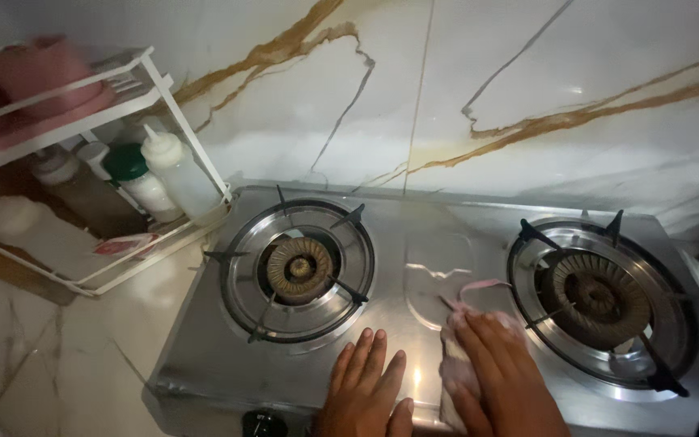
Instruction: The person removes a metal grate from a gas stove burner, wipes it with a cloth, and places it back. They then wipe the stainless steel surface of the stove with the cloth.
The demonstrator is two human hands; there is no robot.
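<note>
A pale pink cloth [467, 340] is pressed flat under the right hand [499, 376] on the steel top of a two-burner gas stove [204, 356], between the left burner [299, 269] and the right burner [596, 298] and nearer the latter. The left hand [366, 388] is laid open, fingers spread and holding nothing, on the stove just beside the cloth. A white wire rack [155, 81] with squeeze bottles [178, 174] is seen at the left against the marble wall.

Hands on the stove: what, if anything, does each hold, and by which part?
Right hand presses a pink cloth from above; left hand lies flat on the stove, holding nothing.
</note>
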